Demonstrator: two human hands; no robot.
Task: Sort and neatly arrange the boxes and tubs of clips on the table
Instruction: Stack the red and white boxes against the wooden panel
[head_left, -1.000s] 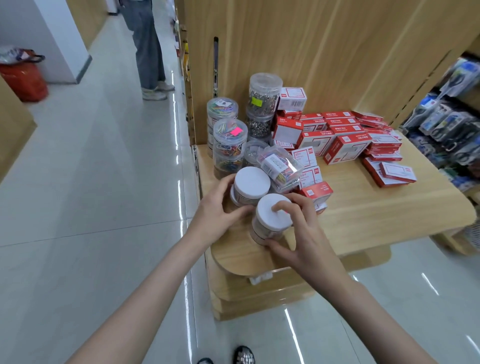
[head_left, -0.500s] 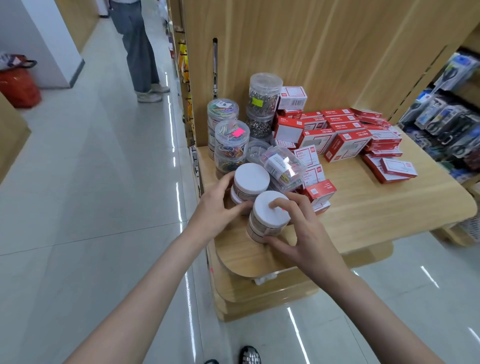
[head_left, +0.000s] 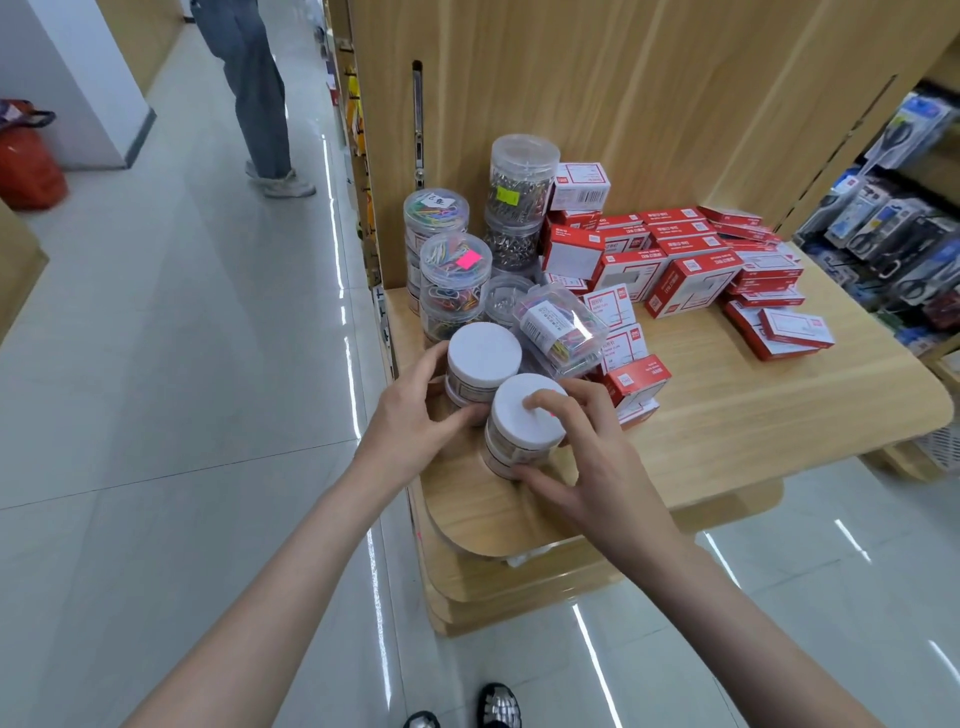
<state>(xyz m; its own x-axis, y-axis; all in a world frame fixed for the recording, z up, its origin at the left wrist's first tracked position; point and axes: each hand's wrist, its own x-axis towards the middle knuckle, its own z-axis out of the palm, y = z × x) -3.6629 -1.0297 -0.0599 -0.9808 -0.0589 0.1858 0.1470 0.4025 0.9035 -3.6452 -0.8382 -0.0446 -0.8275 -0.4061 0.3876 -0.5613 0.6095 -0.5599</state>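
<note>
On table | left hand grips rear tub | right hand grips front tub

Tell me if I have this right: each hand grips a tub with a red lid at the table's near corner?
Not quite: the lids are white, not red, as the head view shows. The left hand grips the farther tub and the right hand the nearer tub at the table's near corner.

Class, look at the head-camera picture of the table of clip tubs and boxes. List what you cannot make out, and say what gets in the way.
Head view only:
- Contents of the two white-lidded tubs: lids and both hands cover them.
- Label print on the red boxes: too small and blurred.
- Tipped clear tub: glare hides part of its clips.
- Right hand's palm side: turned away.
- Hanging packets: cut off by the right edge.
</note>
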